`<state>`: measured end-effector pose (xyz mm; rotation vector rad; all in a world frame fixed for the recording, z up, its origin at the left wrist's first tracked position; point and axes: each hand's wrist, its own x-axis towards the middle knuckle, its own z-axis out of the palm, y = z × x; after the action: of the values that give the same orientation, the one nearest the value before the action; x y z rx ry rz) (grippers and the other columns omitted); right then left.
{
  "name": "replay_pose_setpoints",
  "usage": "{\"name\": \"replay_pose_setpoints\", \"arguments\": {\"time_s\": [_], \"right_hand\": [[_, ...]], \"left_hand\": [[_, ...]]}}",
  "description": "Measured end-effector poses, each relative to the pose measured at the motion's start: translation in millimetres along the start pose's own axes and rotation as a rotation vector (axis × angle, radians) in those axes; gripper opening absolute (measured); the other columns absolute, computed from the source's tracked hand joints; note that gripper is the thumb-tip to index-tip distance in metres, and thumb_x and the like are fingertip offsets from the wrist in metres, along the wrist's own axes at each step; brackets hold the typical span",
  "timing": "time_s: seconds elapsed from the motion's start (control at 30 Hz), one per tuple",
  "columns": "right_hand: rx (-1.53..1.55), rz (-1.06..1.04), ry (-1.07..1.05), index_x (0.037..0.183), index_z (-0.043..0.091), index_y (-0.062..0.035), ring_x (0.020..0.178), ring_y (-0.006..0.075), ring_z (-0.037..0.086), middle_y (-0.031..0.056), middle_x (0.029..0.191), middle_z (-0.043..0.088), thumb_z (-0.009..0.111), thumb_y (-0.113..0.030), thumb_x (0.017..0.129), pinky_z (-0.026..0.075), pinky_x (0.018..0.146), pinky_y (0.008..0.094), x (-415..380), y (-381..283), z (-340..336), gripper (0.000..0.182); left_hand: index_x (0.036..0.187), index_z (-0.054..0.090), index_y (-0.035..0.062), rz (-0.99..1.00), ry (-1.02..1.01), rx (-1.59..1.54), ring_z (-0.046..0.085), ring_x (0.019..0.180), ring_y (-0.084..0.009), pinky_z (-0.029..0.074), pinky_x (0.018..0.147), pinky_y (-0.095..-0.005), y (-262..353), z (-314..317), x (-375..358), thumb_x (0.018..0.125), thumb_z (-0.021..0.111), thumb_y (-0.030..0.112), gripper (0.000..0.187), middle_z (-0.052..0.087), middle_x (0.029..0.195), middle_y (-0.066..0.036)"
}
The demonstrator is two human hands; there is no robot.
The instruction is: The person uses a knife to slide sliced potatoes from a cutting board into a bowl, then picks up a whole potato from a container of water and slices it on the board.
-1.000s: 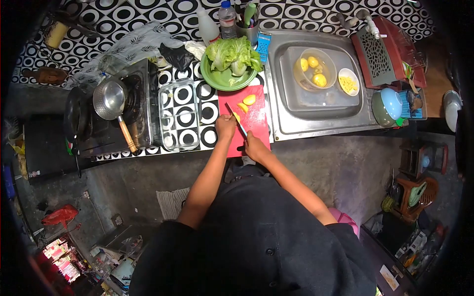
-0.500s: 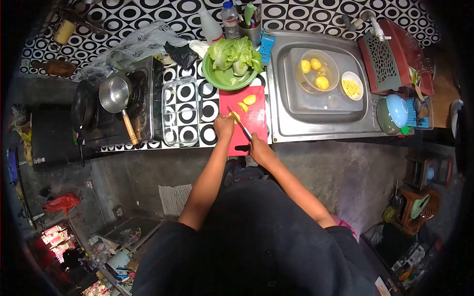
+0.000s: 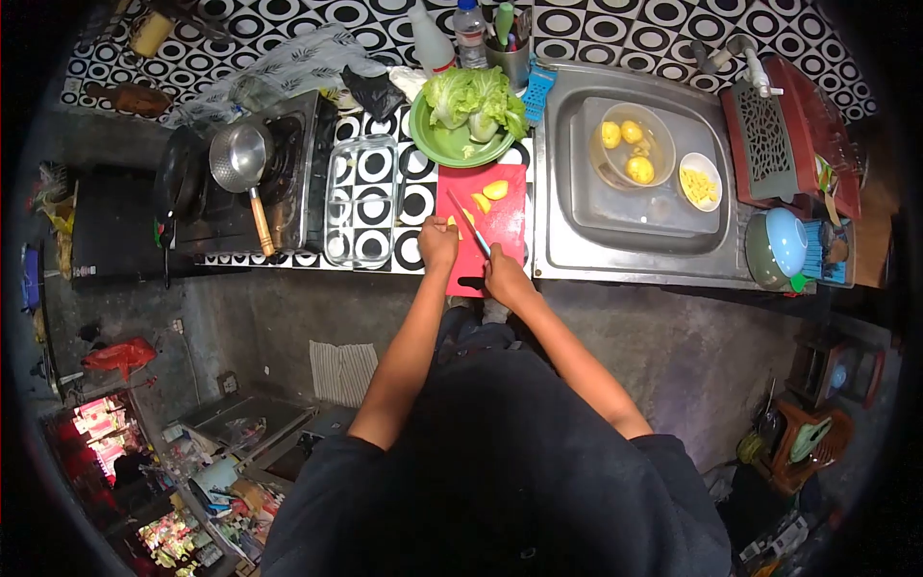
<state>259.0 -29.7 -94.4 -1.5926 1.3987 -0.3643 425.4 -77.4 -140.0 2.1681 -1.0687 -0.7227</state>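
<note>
My right hand is closed around the pale handle of a kitchen knife, whose blade points away and to the left over the red cutting board. My left hand rests at the board's left edge, fingers curled and pressed at a small yellow potato piece beside the blade. Its fingertips are partly hidden. Farther up the board lie a larger potato chunk and a smaller wedge. Behind the board, a green bowl holds leafy lettuce.
A glass baking dish sits left of the board, beside the stove with a saucepan. In the sink at right are a bowl of peeled potatoes in water and a white bowl of cut pieces.
The camera view has shifted a little. The knife has moved slightly forward on the board, and yellow potato now shows on both sides of its blade. Both hands keep their holds.
</note>
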Motion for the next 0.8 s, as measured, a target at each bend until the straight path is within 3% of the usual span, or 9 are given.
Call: {"name": "replay_pose_setpoints", "arguments": {"time_s": [0.13,0.23,0.33,0.37,0.57,0.8], "right_hand": [[-0.050,-0.004,0.019,0.107,0.045,0.0072,0.085,0.0513,0.064,0.0342,0.085,0.064,0.049,-0.009,0.095,0.049,0.076,0.0582,9,3,-8,0.020],[-0.084,0.007,-0.014,0.109,0.046,0.0060,0.090,0.0508,0.063,0.0339,0.090,0.064,0.050,-0.012,0.094,0.048,0.080,0.0582,11,1,-17,0.023],[-0.103,0.012,-0.048,0.109,0.047,0.0053,0.094,0.0499,0.062,0.0332,0.096,0.064,0.053,-0.014,0.094,0.048,0.083,0.0575,8,-1,-24,0.025],[-0.105,-0.009,-0.034,0.109,0.047,0.0052,0.094,0.0499,0.062,0.0332,0.097,0.064,0.053,-0.015,0.094,0.048,0.083,0.0574,6,2,-24,0.025],[-0.083,-0.054,0.033,0.117,0.050,0.0059,0.098,0.0494,0.062,0.0321,0.102,0.064,0.053,-0.015,0.096,0.048,0.085,0.0548,-22,6,-22,0.030],[0.033,-0.038,0.144,0.122,0.053,0.0051,0.102,0.0506,0.059,0.0328,0.104,0.062,0.052,-0.015,0.096,0.046,0.087,0.0539,-56,7,-31,0.033]], "left_hand": [[0.098,0.064,0.0000,0.153,0.074,0.155,0.067,0.083,-0.0334,0.054,0.077,-0.0420,11,-11,-11,0.076,0.070,0.004,0.024,0.068,0.086,-0.016],[0.107,0.063,-0.0010,0.278,-0.039,0.146,0.062,0.096,-0.0390,0.051,0.087,-0.0432,8,-24,-16,0.080,0.066,0.004,0.028,0.065,0.097,-0.020],[0.113,0.063,-0.0007,0.503,-0.059,0.188,0.058,0.106,-0.0379,0.048,0.093,-0.0426,4,-33,-22,0.081,0.069,0.005,0.034,0.061,0.109,-0.019],[0.120,0.061,0.0000,0.523,-0.092,0.244,0.055,0.109,-0.0365,0.045,0.097,-0.0422,3,-36,-23,0.081,0.073,0.008,0.042,0.059,0.112,-0.018],[0.126,0.059,-0.0029,0.646,-0.175,0.329,0.053,0.110,-0.0349,0.045,0.096,-0.0415,3,-39,-24,0.079,0.077,0.010,0.052,0.057,0.113,-0.017],[0.126,0.058,-0.0028,0.683,-0.168,0.318,0.051,0.109,-0.0358,0.043,0.097,-0.0434,15,-43,-15,0.078,0.077,0.012,0.054,0.056,0.112,-0.017]]}}
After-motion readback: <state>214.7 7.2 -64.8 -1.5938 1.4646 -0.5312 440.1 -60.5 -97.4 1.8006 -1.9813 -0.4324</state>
